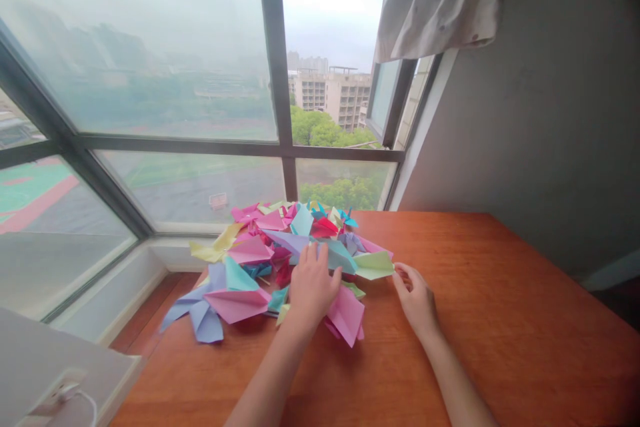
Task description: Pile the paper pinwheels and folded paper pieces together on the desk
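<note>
On the orange-brown wooden table (500, 320) by the window, a heap of colourful folded paper origami pieces (280, 253). Left hand (311, 287) lies flat and open on it; right hand (415, 299) pinches the pale green folded paper piece (373, 264) at the pile's right edge. No readable writing anywhere.

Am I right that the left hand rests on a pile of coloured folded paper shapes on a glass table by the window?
Not quite. The head view shows the left hand resting on the pile of coloured folded paper shapes by the window, but the table is reddish-brown wood, not glass.
</note>
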A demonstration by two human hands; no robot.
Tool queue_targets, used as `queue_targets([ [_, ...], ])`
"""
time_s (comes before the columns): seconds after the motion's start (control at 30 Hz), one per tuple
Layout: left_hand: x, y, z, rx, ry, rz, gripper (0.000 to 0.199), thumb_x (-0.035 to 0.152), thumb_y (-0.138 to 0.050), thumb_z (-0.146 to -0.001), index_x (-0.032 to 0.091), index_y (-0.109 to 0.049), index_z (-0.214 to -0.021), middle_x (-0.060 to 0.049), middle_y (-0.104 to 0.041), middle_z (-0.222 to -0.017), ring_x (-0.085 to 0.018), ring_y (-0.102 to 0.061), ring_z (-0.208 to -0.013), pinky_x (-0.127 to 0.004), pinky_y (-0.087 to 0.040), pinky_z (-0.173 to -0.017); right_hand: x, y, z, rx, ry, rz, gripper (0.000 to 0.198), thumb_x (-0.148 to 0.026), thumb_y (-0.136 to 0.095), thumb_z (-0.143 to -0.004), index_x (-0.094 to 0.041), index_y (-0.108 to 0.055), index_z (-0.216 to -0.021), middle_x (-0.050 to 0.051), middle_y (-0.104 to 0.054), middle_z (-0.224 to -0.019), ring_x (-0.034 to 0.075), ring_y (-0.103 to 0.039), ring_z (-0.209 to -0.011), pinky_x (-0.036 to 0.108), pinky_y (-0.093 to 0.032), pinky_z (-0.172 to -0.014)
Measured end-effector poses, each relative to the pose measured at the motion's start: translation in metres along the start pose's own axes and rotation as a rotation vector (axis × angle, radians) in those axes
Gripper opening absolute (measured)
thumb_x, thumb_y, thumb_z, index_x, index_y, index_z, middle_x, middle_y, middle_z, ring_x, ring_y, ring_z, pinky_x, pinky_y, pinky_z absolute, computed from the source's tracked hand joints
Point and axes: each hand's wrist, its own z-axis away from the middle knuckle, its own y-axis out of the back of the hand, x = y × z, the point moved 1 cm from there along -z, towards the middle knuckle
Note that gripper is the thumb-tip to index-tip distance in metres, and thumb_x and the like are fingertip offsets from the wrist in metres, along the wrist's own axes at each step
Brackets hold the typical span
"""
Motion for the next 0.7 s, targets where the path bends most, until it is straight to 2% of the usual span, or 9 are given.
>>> queue_targets([
  [0.13, 0.001, 0.002, 0.005, 0.013, -0.019, 0.021, 0.05, 0.033, -0.059, -0.087, 0.013, -0.052, -0.133, -0.019, -0.052, -0.139, -0.034, -0.046, -0.13, -0.046, -0.047, -0.099, 0.0, 0.0, 0.0, 0.004, -0.003, 0.0, 0.038, -0.045, -0.053, -0.084, -0.016, -0.066, -0.105, 0.014, -0.068, -0.111, 0.026, -0.066, -0.098, 0.036, -0.056, -0.08],
  [0.23, -0.005, 0.005, 0.018, 0.105, -0.057, 0.031, 0.043, 0.029, -0.057, -0.088, 0.014, -0.056, -0.128, -0.019, -0.053, -0.139, -0.034, -0.048, -0.129, -0.051, -0.042, -0.104, 0.002, 0.0, 0.0, -0.004, -0.009, -0.011, 0.038, -0.044, -0.053, -0.084, -0.015, -0.067, -0.105, 0.014, -0.069, -0.109, 0.026, -0.067, -0.096, 0.037, -0.056, -0.082],
  [0.4, -0.014, 0.012, 0.057, 0.281, -0.179, 0.094, 0.038, 0.019, -0.054, -0.088, 0.02, -0.057, -0.126, -0.015, -0.048, -0.143, -0.034, -0.042, -0.134, -0.055, -0.034, -0.11, -0.004, -0.002, 0.002, -0.061, 0.013, -0.003, 0.032, -0.04, -0.054, -0.081, -0.017, -0.071, -0.097, 0.011, -0.073, -0.1, 0.024, -0.069, -0.089, 0.035, -0.056, -0.08],
  [0.53, -0.016, 0.011, 0.087, 0.301, -0.187, 0.185, 0.035, 0.016, -0.051, -0.089, 0.022, -0.058, -0.123, -0.014, -0.046, -0.145, -0.033, -0.041, -0.135, -0.053, -0.037, -0.108, -0.012, 0.001, 0.003, -0.09, 0.083, 0.004, 0.029, -0.038, -0.052, -0.082, -0.019, -0.073, -0.086, 0.009, -0.074, -0.096, 0.023, -0.069, -0.088, 0.033, -0.055, -0.079],
  [0.63, -0.016, 0.008, 0.104, 0.288, -0.198, 0.269, 0.033, 0.013, -0.049, -0.089, 0.023, -0.06, -0.118, -0.013, -0.056, -0.133, -0.03, -0.051, -0.125, -0.048, -0.044, -0.103, -0.012, 0.005, 0.004, -0.052, 0.05, 0.004, 0.031, -0.04, -0.05, -0.083, -0.019, -0.074, -0.087, 0.009, -0.074, -0.099, 0.024, -0.068, -0.089, 0.035, -0.055, -0.081],
  [0.7, -0.016, 0.006, 0.113, 0.267, -0.236, 0.34, 0.028, 0.013, -0.048, -0.089, 0.022, -0.062, -0.112, -0.012, -0.064, -0.115, -0.026, -0.061, -0.109, -0.04, -0.05, -0.092, -0.01, 0.008, 0.009, -0.014, 0.017, 0.006, 0.033, -0.041, -0.05, -0.082, -0.019, -0.073, -0.092, 0.01, -0.074, -0.102, 0.024, -0.068, -0.09, 0.036, -0.055, -0.082],
])
